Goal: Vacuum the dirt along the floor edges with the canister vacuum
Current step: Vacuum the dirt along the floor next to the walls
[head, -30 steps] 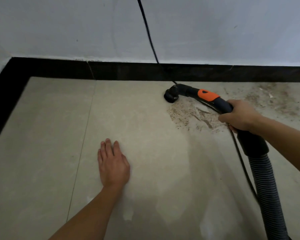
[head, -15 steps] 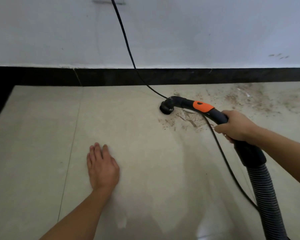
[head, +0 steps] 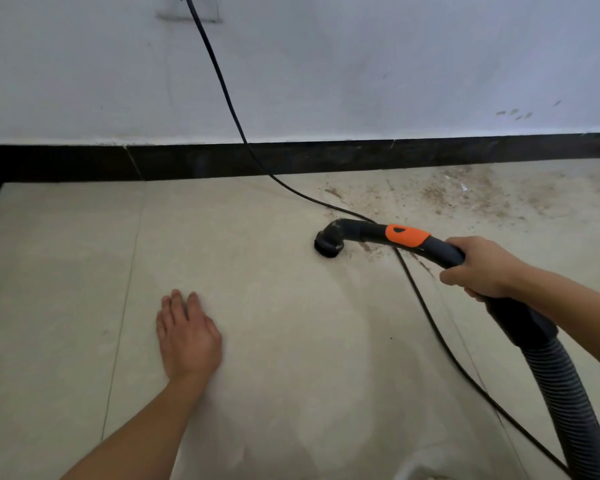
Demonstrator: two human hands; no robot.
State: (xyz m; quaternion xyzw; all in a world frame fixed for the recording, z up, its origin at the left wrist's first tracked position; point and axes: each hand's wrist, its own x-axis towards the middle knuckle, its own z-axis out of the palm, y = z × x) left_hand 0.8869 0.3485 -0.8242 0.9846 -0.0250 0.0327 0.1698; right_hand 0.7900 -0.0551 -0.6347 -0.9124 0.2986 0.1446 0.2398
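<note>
Brown dirt (head: 465,199) that lay thick beside the nozzle (head: 327,245) a second ago is nearly gone; only thin streaks remain under the wand (head: 407,236), so that patch looks about finished. You have drawn the nozzle back from the skirting (head: 326,161), and it now sits mouth-down on the floor (head: 257,306), well clear of the edge. The heavier dirt is to the right, along the skirting, so I judge your next pass belongs there. Your right hand (head: 478,268) is clenched round the wand just ahead of the ribbed hose (head: 568,393). Your left hand (head: 187,337) holds nothing: it lies flat, fingers together, on clean floor, bracing you. Mind the cord (head: 222,95), which drops from the wall and runs under the wand.
</note>
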